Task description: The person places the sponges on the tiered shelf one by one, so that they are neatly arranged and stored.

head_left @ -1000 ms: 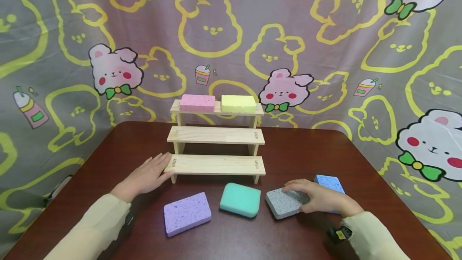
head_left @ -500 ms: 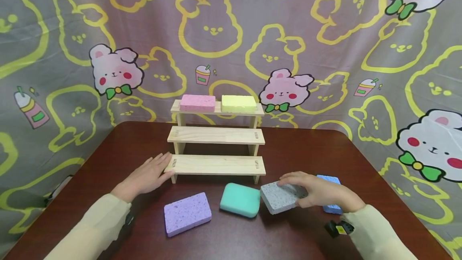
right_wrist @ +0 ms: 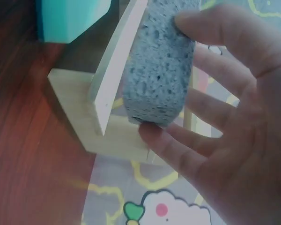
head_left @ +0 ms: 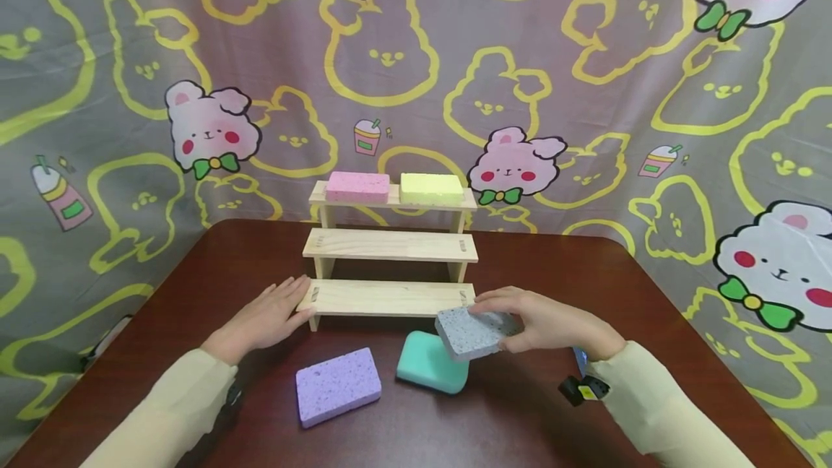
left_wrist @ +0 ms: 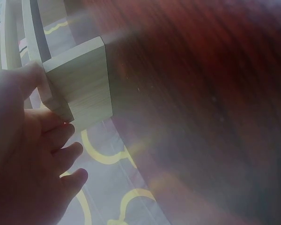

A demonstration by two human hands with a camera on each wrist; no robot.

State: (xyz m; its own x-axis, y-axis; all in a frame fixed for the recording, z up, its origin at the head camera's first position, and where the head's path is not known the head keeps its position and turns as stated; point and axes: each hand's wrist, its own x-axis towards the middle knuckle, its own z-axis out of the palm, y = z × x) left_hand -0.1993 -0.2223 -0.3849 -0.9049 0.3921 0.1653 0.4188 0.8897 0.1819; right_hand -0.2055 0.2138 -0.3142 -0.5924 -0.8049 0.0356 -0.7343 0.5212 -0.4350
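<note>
My right hand (head_left: 542, 320) grips a grey speckled sponge (head_left: 473, 332) between thumb and fingers. It holds the sponge raised and slightly tilted, in front of the right end of the bottom step and partly over a teal sponge (head_left: 425, 363) on the table. In the right wrist view the grey sponge (right_wrist: 161, 61) appears edge-on beside the step board. My left hand (head_left: 263, 316) holds the left end of a three-step wooden stand (head_left: 390, 297), thumb at the front corner and fingers along the side. A pink sponge (head_left: 357, 186) and a yellow sponge (head_left: 431, 188) lie on the top step.
A purple sponge (head_left: 338, 386) rests on the brown table (head_left: 260, 417) at front left. Behind my right wrist, a blue sponge (head_left: 581, 360) is mostly hidden. A patterned curtain (head_left: 403, 42) hangs behind the table and along its sides.
My right hand has lifted the grey sponge off the table and carried it left and forward toward the bottom step. The left hand stays at the stand.
</note>
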